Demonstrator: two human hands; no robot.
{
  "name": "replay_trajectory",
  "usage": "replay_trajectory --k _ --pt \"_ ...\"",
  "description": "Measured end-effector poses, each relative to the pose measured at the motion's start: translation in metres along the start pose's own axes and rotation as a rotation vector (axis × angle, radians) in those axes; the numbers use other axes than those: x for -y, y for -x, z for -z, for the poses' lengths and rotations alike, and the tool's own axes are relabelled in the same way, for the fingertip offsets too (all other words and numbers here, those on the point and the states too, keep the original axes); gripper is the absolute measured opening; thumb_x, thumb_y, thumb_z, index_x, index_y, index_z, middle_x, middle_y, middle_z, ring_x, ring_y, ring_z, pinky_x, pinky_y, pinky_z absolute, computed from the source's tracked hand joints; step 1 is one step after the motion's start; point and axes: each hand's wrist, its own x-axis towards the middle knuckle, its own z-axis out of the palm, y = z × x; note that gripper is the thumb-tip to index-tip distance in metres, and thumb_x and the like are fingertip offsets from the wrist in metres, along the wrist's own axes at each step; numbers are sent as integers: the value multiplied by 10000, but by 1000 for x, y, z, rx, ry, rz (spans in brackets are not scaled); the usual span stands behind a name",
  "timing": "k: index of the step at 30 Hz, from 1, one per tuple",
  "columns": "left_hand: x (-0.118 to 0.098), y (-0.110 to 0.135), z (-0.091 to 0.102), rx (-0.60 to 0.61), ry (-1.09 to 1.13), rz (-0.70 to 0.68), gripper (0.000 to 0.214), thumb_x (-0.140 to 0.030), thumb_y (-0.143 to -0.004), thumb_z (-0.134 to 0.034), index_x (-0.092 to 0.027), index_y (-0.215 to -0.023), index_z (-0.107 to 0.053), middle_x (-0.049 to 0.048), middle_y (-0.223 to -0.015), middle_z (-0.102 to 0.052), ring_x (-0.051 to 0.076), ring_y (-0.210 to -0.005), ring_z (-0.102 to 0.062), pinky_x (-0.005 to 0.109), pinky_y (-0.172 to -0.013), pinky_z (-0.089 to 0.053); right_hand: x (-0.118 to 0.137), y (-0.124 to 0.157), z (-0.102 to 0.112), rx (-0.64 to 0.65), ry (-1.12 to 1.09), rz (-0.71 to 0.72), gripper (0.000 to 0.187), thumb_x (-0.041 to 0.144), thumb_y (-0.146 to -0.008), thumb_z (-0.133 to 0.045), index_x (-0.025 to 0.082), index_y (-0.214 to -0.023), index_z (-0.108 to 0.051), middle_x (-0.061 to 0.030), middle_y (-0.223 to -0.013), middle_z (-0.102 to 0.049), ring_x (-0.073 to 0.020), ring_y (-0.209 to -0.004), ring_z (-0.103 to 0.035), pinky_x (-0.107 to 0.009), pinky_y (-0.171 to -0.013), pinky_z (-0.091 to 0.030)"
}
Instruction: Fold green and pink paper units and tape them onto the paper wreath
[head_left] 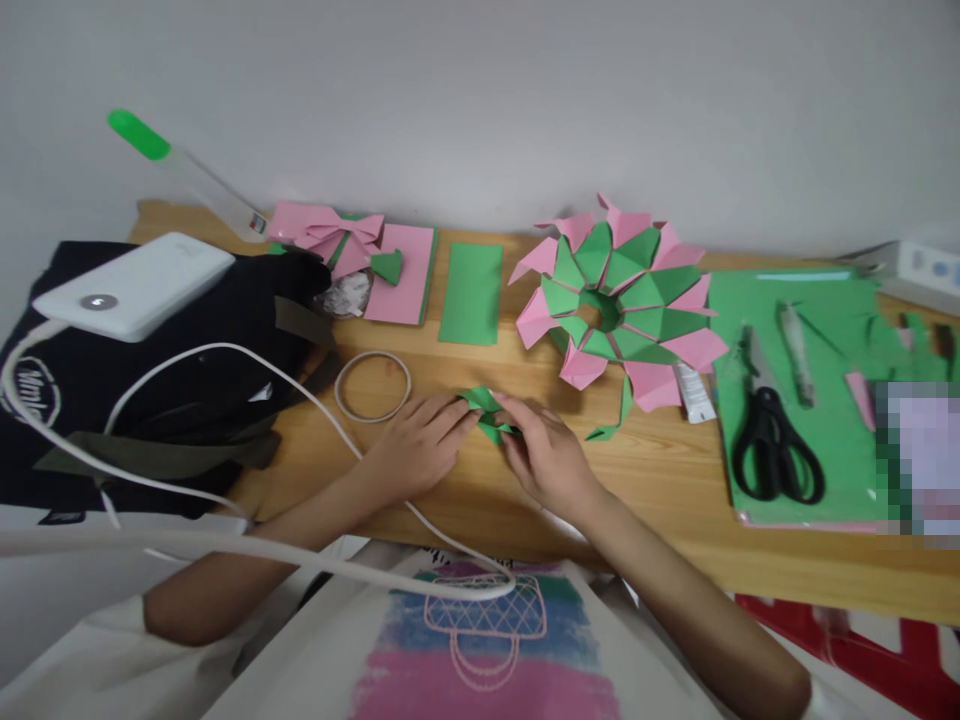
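Note:
A small piece of folded green paper (480, 400) lies between my hands at the middle of the wooden table. My left hand (421, 438) has its fingertips pressed on the paper's left side. From the other side, the thumb and fingers of my right hand (551, 450) pinch it, and they cover part of it. Just beyond stands a ring-shaped pink and green folded-paper flower (637, 348). A flat green paper rectangle (470, 293) lies behind my hands, and a curled green paper strip (621, 415) rests to the right.
Black scissors (772, 440) and a clear-handled cutter lie on green sheets (817, 500) at the right. On the left are a tape ring (339, 390), a black bag (187, 400) and a white power bank (142, 285). Its white cable (300, 375) loops across in front of my left arm.

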Motion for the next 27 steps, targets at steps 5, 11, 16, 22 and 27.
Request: replay_trajectory --k 5,11,16,22,27 --pt "0 0 -3 -75 -71 -48 312 -92 -905 -430 -124 -1115 -658 106 -1042 -697 252 -989 -593 367 -801 -458 -2 0 0 14 -30 -19 568 68 -886 -439 201 -1424 -316 -100 -1024 -706 -223 -911 -674 -390 -791 -559" --pt "0 1 -3 -81 -24 -35 315 -102 -928 -406 -108 -1109 -663 104 -1078 -703 249 -1014 -593 358 -806 -456 1 3 1 -29 -102 -72 526 89 -879 -475 234 -1373 -364 -96 -1112 -688 -214 -940 -668 -374 -784 -559" --pt "0 1 -3 -58 1 -35 329 -81 -919 -408 -110 -1128 -660 94 -1140 -699 235 -1008 -590 349 -804 -457 10 3 4 -108 -161 -245 278 131 -858 -527 228 -1116 -564 -71 -1000 -682 -218 -926 -637 -381 -812 -532" --pt "0 1 -5 -40 26 -13 329 -90 -926 -407 -130 -1138 -654 83 -1189 -684 227 -1034 -581 348 -823 -444 16 -6 5 -130 -367 -545 157 202 -842 -546 216 -941 -668 -24 -791 -578 -158 -709 -578 -280 -621 -483" --pt "1 2 -5 -47 62 -13 325 -83 -920 -419 -121 -1139 -656 77 -1193 -685 238 -1034 -566 352 -818 -427 15 -20 13 80 -759 -877 204 252 -742 -576 181 -892 -694 75 -527 -391 -87 -473 -370 -223 -470 -320"
